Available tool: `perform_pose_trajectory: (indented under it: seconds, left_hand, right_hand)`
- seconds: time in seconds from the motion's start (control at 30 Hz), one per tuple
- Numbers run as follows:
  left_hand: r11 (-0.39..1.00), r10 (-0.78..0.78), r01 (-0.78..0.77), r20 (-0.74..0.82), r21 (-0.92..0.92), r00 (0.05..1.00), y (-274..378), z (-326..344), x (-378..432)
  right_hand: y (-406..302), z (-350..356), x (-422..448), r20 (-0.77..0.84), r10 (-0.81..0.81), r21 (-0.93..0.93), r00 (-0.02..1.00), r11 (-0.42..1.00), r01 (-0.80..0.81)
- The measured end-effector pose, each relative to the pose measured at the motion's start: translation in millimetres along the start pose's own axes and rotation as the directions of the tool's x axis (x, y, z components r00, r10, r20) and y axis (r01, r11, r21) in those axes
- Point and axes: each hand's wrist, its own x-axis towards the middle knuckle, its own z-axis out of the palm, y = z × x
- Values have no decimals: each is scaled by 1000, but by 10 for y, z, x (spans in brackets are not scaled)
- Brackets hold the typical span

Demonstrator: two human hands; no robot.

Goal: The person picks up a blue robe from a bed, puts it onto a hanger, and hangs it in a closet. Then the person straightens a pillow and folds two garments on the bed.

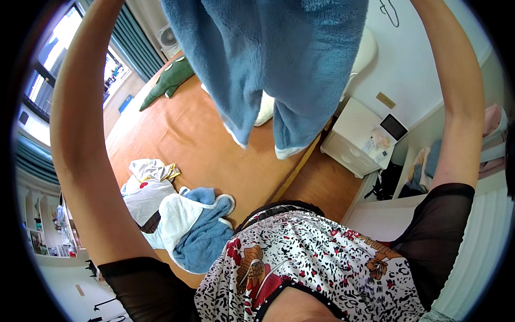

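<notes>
Both of my hands are beyond the top edge of the picture; only my raised arms show, one on each side. Between them hangs a pair of blue fleece trousers [277, 68], with its two legs pointing down and white cuffs at the ends. The waist of the trousers is cut off by the frame. Behind and below lies a bed with an orange-brown cover [225, 173]. On the bed's near left part rests a crumpled blue-and-white fleece garment [197, 229], touching a heap of white and grey clothes [149, 193].
A green plush crocodile [169, 82] lies at the bed's far side. A white bedside cabinet [350, 133] stands to the right, bearing a dark-screened device [393, 126]. Open shelving with folded clothes [422, 169] is at far right. A clothes hanger [390, 14] shows against the wall.
</notes>
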Motion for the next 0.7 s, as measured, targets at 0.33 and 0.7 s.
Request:
perform_pose_trajectory:
  seconds: [0.33,0.7]
  left_hand:
    - [817,463,-576,-555,-36,691,43,-224,-133]
    - [717,509,-604,-330,-347,795,253,-88,-79]
  right_hand:
    - [-235,-95,-58,295,-216,609,931,793,-9]
    - [-373,1023,474,553,-393,807,734,471,-356]
